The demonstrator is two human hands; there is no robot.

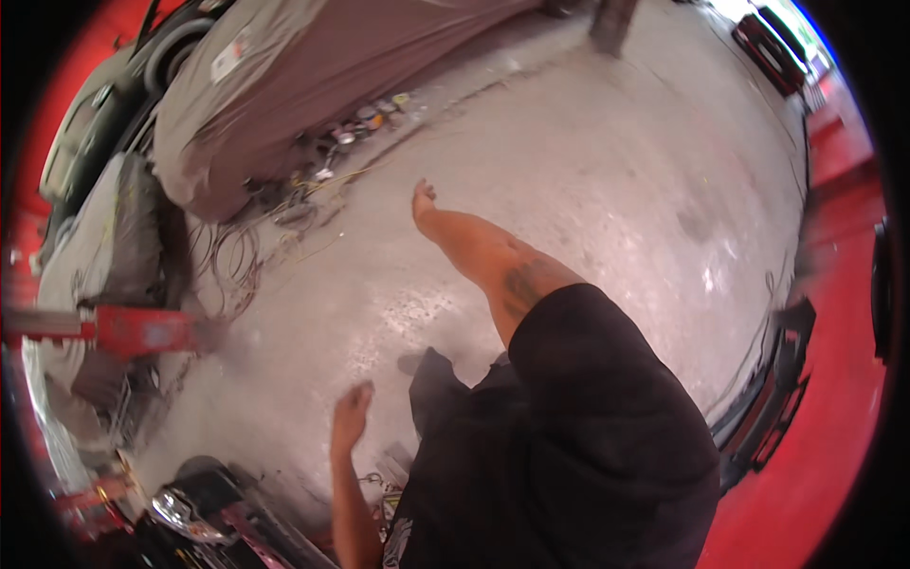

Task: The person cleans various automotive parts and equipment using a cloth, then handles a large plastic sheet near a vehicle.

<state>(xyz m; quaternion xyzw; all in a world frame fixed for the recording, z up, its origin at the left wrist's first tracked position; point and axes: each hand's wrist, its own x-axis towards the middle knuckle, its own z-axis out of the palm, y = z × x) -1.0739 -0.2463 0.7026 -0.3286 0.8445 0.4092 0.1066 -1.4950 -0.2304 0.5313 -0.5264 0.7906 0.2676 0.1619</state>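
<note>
My right arm stretches out over the grey concrete floor point(607, 190), and my right hand point(424, 199) hangs in the air at its end. Its fingers are loosely bent and apart, with nothing seen in them. Lower down, my left hand point(352, 414) hangs beside my body, slightly blurred. Its fingers look loose, and no object shows in it. Neither hand touches anything. Nearest to the left hand at the lower left is a car part with a headlight point(185, 512).
A brown-covered vehicle point(284, 85) stands at the upper left, with coiled cables point(227, 266) and small clutter point(355, 128) along its edge. A red metal arm point(142, 329) juts in from the left. A black bumper point(773, 389) lies along the red right wall point(834, 436).
</note>
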